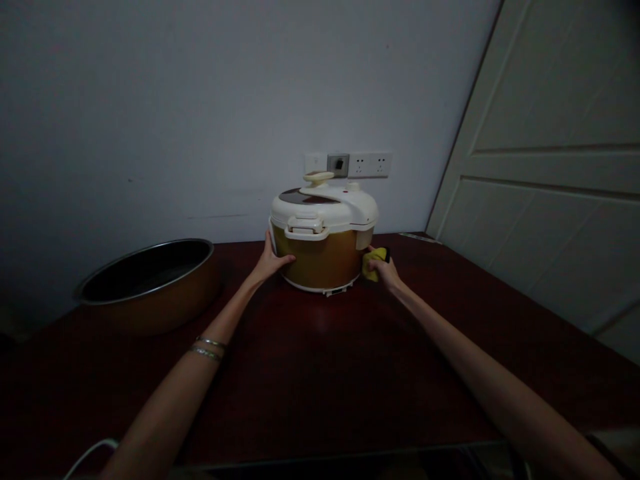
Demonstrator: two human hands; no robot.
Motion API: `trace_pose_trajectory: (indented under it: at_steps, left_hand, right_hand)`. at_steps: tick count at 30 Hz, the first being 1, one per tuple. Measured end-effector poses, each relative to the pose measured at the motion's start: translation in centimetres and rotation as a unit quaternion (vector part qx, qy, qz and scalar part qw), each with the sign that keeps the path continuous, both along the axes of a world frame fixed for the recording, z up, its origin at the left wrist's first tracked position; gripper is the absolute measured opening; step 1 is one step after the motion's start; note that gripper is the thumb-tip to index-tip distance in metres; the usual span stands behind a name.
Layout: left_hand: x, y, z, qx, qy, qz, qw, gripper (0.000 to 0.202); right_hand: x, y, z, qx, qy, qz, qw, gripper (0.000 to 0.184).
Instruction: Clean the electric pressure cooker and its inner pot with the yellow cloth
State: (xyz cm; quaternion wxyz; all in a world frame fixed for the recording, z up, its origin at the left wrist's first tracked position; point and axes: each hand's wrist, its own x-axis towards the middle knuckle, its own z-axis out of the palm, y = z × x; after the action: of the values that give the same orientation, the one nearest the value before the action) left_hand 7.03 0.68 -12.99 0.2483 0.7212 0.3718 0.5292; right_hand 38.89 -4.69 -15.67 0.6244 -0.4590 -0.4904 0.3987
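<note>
The gold-and-white cooker (320,260) stands upright on the dark red table (310,373), in front of the pale wall (175,100), and lies between the person's two hands. Its body looks round and broad, so no clear long axis shows; a white front handle (306,236) juts out on the person's side, a little left of the middle, and a cream knob (319,177) rises above the lid (345,212). The left hand (270,261) is the nearer, set against the cooker's left side: its thumb is spread wide from the fingers and laid on the gold front, while the other fingertips are hidden. The right hand (387,272) is by the lower right side, its fingers gripping a bunched yellow cloth (371,262); whether the cloth presses on the cooker cannot be told. Two bracelets (206,352) circle the left forearm (233,317). Further left sits a wide brown pot (160,303) with a metallic rim. Behind the cooker, white sockets (370,165) and a grey fitting (338,165) are set in the wall, and a pale panelled door (550,167) slants at the right. No brand, label or writing can be read in the dim light
</note>
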Motion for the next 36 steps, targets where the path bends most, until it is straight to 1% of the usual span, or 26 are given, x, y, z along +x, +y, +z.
trace_pose_trajectory:
  at_steps: [3, 6, 9, 11, 14, 17, 19, 21, 23, 25, 27, 28, 29, 30, 31, 32, 33, 34, 35, 36]
  left_hand:
    - [0.1, -0.4, 0.2, -0.018, 0.000, -0.011, 1.000, 0.131]
    - [0.3, -0.9, 0.5, -0.047, 0.000, -0.009, 0.999, 0.134]
    - [0.4, -1.4, 0.8, -0.056, 0.003, -0.016, 0.998, 0.133]
    - [0.2, -1.6, 0.6, -0.060, 0.007, -0.020, 0.998, 0.134]
    - [-0.6, -1.6, -0.5, -0.090, -0.003, -0.017, 0.996, 0.132]
    - [-1.8, -1.7, -2.1, -0.171, -0.034, -0.001, 0.985, 0.127]
    - [-2.5, -2.0, -3.0, -0.225, -0.062, 0.019, 0.972, 0.122]
    - [-2.9, -2.3, -3.6, -0.251, -0.104, 0.041, 0.961, 0.113]
    - [-3.3, -2.5, -3.8, -0.259, -0.152, 0.070, 0.951, 0.100]
    - [-3.5, -2.7, -3.6, -0.258, -0.181, 0.100, 0.944, 0.083]
    - [-3.7, -2.8, -3.1, -0.252, -0.201, 0.130, 0.938, 0.066]
    - [-3.8, -3.0, -2.9, -0.244, -0.214, 0.140, 0.935, 0.058]
    - [-3.8, -3.2, -2.6, -0.234, -0.231, 0.148, 0.933, 0.051]
    - [-3.8, -3.4, -2.3, -0.223, -0.251, 0.156, 0.929, 0.044]
    - [-3.8, -3.6, -2.0, -0.212, -0.269, 0.165, 0.925, 0.039]
    - [-3.7, -3.9, -1.8, -0.204, -0.283, 0.174, 0.921, 0.035]
    - [-3.6, -4.2, -1.5, -0.199, -0.293, 0.184, 0.917, 0.032]
    - [-3.4, -4.5, -1.3, -0.195, -0.299, 0.194, 0.914, 0.030]
    - [-3.2, -4.7, -1.1, -0.192, -0.302, 0.201, 0.912, 0.029]
    - [-3.0, -5.0, -1.0, -0.189, -0.305, 0.203, 0.911, 0.028]
  right_hand:
    - [0.5, -0.1, -0.2, -0.016, -0.024, 0.014, 0.999, 0.060]
    - [1.1, -0.3, -0.8, -0.032, -0.069, 0.017, 0.997, 0.050]
    - [1.8, -1.1, -1.1, -0.039, -0.121, 0.023, 0.992, 0.043]
    - [2.4, -2.1, -1.0, -0.034, -0.155, 0.025, 0.987, 0.041]
    - [3.0, -3.7, -0.5, -0.013, -0.226, 0.023, 0.974, 0.031]
    - [2.6, -5.2, -0.2, -0.010, -0.283, 0.046, 0.958, 0.021]
    - [1.9, -6.2, -0.1, -0.021, -0.290, 0.065, 0.954, 0.019]
    - [1.2, -7.3, 0.1, -0.035, -0.308, 0.095, 0.946, 0.024]
    - [0.9, -8.4, 0.6, -0.048, -0.353, 0.150, 0.922, 0.038]
    - [1.1, -9.4, 1.4, -0.051, -0.403, 0.231, 0.884, 0.054]
    - [1.6, -10.2, 2.0, -0.043, -0.421, 0.306, 0.853, 0.064]
    - [1.7, -10.4, 2.1, -0.039, -0.416, 0.334, 0.845, 0.067]
    - [1.8, -10.5, 2.1, -0.035, -0.405, 0.345, 0.846, 0.067]
    - [1.7, -10.4, 2.0, -0.035, -0.392, 0.333, 0.857, 0.066]
    - [1.6, -10.2, 1.7, -0.040, -0.380, 0.292, 0.877, 0.065]
    - [1.3, -10.0, 1.4, -0.046, -0.374, 0.226, 0.898, 0.063]
    - [0.9, -9.6, 1.1, -0.052, -0.379, 0.145, 0.913, 0.061]
    - [0.5, -9.3, 0.8, -0.057, -0.397, 0.066, 0.914, 0.057]
    - [0.0, -8.9, 0.5, -0.062, -0.428, 0.005, 0.901, 0.054]
    - [-0.4, -8.5, 0.3, -0.067, -0.465, -0.030, 0.882, 0.051]
